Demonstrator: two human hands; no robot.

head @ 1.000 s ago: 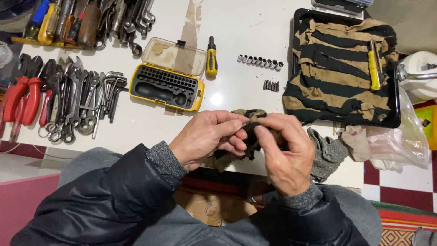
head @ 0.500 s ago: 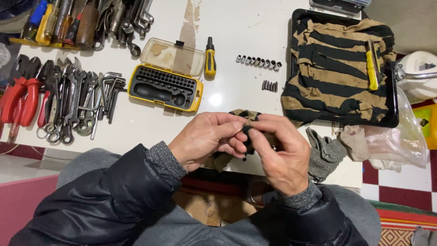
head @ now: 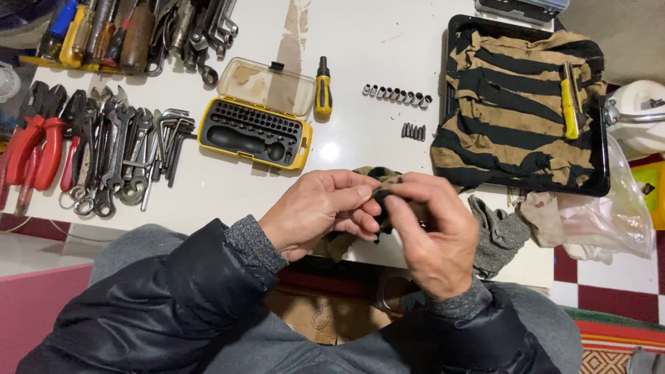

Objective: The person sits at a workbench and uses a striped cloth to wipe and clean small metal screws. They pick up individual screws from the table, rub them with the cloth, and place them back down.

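My left hand [head: 315, 211] and my right hand [head: 433, 232] meet at the near edge of the white table [head: 360, 41]. Together they pinch a tan and black striped rag [head: 377, 173] wrapped round a small dark part [head: 383, 201], which is mostly hidden by my fingers. Beyond my hands lies an open yellow bit case [head: 253, 131] with a clear lid. A small yellow-handled screwdriver [head: 323, 88] lies beside the case. A row of small sockets [head: 397, 95] and a cluster of short bits [head: 413, 131] lie to its right.
Red pliers [head: 31, 142], wrenches and hex keys [head: 121, 149] fill the left. More tools lie at the back left. A black tray [head: 457, 41] with a striped cloth and a yellow-handled tool [head: 569, 107] sits right. A grey glove [head: 495, 232] and a plastic bag [head: 599, 215] lie near it.
My fingers have shifted slightly on the rag and the part. Nothing else on the table has moved.
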